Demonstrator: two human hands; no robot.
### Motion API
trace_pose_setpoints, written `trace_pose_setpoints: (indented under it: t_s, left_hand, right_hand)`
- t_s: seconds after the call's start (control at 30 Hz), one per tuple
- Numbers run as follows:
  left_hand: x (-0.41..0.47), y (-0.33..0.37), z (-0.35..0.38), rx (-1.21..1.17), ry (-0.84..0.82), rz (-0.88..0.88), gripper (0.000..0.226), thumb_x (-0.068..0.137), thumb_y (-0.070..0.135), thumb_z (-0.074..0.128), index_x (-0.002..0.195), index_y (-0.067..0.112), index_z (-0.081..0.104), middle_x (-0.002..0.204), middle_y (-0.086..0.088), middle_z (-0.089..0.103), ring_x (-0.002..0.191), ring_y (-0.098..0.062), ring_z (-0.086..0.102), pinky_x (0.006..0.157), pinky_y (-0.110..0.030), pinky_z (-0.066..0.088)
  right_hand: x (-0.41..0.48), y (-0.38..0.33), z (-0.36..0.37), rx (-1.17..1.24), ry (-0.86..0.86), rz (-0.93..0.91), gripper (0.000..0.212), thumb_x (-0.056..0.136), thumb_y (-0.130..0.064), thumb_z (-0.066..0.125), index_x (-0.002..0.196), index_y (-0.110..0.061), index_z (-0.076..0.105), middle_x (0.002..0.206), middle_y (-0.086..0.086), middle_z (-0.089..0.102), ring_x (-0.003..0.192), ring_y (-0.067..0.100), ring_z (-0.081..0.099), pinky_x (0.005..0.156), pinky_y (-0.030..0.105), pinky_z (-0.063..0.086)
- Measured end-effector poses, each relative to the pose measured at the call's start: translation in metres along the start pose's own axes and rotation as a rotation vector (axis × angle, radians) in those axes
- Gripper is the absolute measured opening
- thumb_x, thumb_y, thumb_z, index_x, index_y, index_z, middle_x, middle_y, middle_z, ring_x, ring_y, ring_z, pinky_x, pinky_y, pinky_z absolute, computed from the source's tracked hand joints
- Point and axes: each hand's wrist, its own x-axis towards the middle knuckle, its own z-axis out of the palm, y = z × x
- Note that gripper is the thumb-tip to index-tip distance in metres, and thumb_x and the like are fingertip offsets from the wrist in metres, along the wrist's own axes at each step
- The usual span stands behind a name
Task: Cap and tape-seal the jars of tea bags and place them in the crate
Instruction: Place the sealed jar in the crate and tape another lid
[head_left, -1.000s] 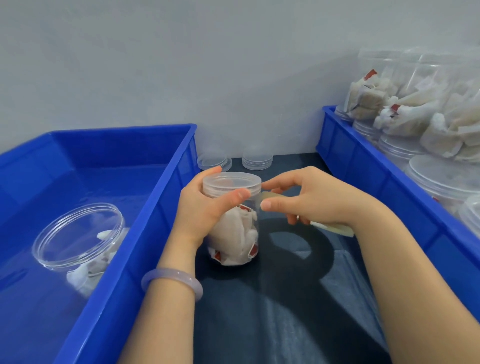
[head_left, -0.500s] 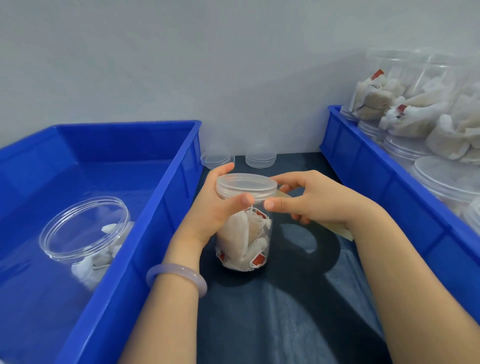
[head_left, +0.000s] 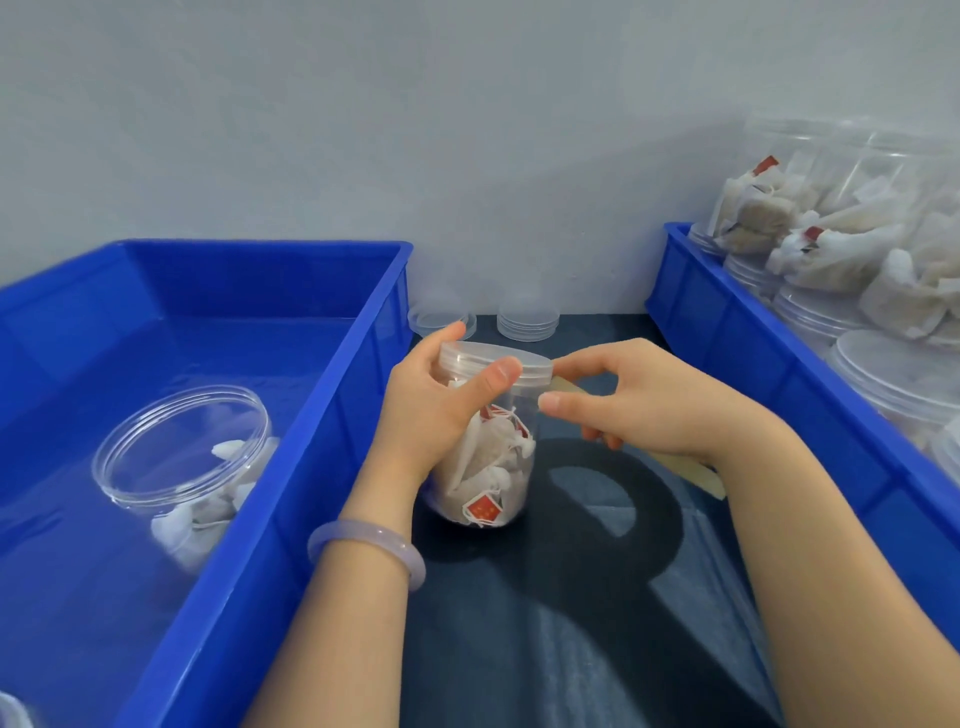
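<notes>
Left hand (head_left: 431, 415) wraps the jar (head_left: 493, 467) from its left side, thumb across the front pressing the lid (head_left: 493, 358) rim. Right hand (head_left: 649, 415) has its fingers curled on a tan strip of tape (head_left: 693, 470), with the thumb and forefinger tips up at the lid's right edge. Jar stands upright on the dark mat (head_left: 571, 623) between the two hands, lid on, tea bags inside.

Key relation: the tape's near end sits just beside the lid's right edge, touching or almost, hard to tell. The strip runs from there down-right under the right wrist, so its long axis points away from the jar. Sealing looks like it's only starting.

Left crate (head_left: 234, 280) is nearer the left hand and has a second jar (head_left: 182, 457) lying in it. Right crate (head_left: 779, 374) holds more jars. Spare lids (head_left: 527, 322) sit by the wall.
</notes>
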Motion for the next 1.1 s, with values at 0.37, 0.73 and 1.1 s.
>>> trace_pose_setpoints:
  t_s: [0.37,0.73,1.1]
  left_hand:
    - [-0.009,-0.002,-0.001,-0.182,-0.181,0.007,0.121,0.035,0.078,0.076,0.135,0.020,0.042,0.126,0.002,0.059,0.106,-0.005,0.063,0.076,-0.013,0.050]
    - [0.000,-0.010,-0.007,-0.190,-0.087,0.050,0.076,0.053,0.028,0.085,0.121,0.024,0.053,0.106,0.011,0.066,0.096,0.001,0.066,0.074,-0.013,0.051]
    - [-0.004,0.010,-0.019,-0.021,-0.277,0.032,0.060,0.052,0.051,0.075,0.106,0.029,0.061,0.108,0.011,0.066,0.104,0.000,0.061,0.085,-0.020,0.048]
  right_hand:
    - [0.005,0.004,0.009,0.175,0.057,0.045,0.030,0.065,-0.059,0.070,0.091,-0.051,0.059,0.104,-0.020,0.062,0.063,0.001,0.063,0.051,0.017,0.051]
    - [-0.001,0.008,-0.003,0.155,-0.040,-0.028,0.014,0.070,-0.053,0.068,0.080,-0.061,0.064,0.092,-0.036,0.063,0.068,-0.002,0.065,0.051,0.008,0.045]
    - [0.010,0.009,0.013,0.079,0.066,0.056,0.053,0.064,-0.065,0.070,0.110,-0.039,0.063,0.114,-0.018,0.061,0.091,0.003,0.058,0.080,0.030,0.050]
